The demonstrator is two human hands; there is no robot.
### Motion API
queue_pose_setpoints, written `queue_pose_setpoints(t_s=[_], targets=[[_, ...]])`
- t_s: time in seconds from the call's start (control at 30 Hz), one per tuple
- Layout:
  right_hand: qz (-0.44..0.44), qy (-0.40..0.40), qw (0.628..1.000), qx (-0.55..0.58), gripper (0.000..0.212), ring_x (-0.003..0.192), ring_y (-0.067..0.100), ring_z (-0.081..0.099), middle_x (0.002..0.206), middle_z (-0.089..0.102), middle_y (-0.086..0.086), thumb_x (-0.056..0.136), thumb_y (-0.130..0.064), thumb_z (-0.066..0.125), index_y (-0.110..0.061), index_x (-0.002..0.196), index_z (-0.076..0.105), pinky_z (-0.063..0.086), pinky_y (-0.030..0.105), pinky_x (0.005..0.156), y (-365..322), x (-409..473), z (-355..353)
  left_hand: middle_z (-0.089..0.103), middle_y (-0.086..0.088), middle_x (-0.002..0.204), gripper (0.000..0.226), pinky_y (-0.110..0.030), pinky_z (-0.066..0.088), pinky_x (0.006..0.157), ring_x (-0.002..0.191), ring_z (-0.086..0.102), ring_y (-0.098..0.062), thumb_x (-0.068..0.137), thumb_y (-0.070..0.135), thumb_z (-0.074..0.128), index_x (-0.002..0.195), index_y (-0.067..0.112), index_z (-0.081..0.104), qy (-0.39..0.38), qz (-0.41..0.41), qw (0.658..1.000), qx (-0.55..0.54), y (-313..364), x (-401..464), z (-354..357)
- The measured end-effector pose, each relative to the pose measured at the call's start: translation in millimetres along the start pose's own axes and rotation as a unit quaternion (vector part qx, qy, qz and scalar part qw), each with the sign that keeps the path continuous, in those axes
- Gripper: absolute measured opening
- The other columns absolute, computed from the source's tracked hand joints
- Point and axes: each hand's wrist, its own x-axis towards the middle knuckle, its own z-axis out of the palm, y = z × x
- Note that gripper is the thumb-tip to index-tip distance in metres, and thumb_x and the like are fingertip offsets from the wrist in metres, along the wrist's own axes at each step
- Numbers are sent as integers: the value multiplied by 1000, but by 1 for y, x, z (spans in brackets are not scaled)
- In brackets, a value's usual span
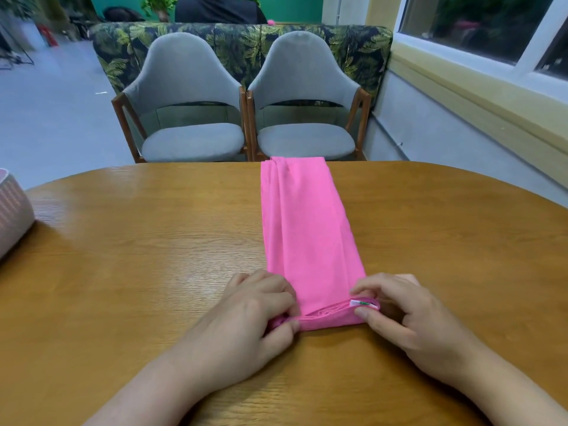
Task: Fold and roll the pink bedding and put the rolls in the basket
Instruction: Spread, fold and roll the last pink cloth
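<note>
The pink bedding (302,229) lies folded into a long narrow strip on the wooden table (138,247), running from the far edge toward me. Its near end is turned over into a small first roll. My left hand (255,315) pinches the left end of that roll between thumb and curled fingers. My right hand (402,312) pinches the right end, beside a small white label (362,303). The basket (12,213), pale pink and ribbed, stands at the table's left edge, only partly in view.
Two grey upholstered chairs (190,118) (304,115) with wooden frames stand behind the table's far edge. A leaf-patterned sofa back (242,44) lies beyond them. A window and wall ledge (479,87) run along the right.
</note>
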Motion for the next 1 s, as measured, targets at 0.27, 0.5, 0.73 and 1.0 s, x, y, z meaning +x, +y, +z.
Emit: queue_pose_setpoints(t_s=[0.27,0.5,0.73,1.0], targets=[[0,0,1000,-8,14,96,7,63,103,59,-21,91,-42,58,-36,96,70,44,35,83,5,6,6,57,19,92,10,-22,35,87,92,50,2,88,36,61,97,38,56,33,-40,996,-76,-5,4,0],[-22,11,999,-33,20,93,9,62,105,59,-19,90,-31,60,-30,98,78,45,19,81,6,5,5,54,18,95,16,-37,48,77,89,56,-5,93,40,58,93,29,70,85,45,995,9,-19,7,6],[-36,-64,985,-155,50,119,3,50,125,51,-28,85,-75,53,-44,122,67,35,29,94,20,-1,-13,55,22,108,39,-36,42,85,101,54,-5,89,61,59,119,38,69,11,51,996,79,-28,-6,-5],[-40,-25,988,-148,28,101,4,52,105,52,-24,101,-49,44,-35,98,68,43,34,83,15,7,-5,58,19,102,34,-33,40,80,95,54,-8,102,50,38,100,31,66,34,9,994,103,-18,-1,-3]])
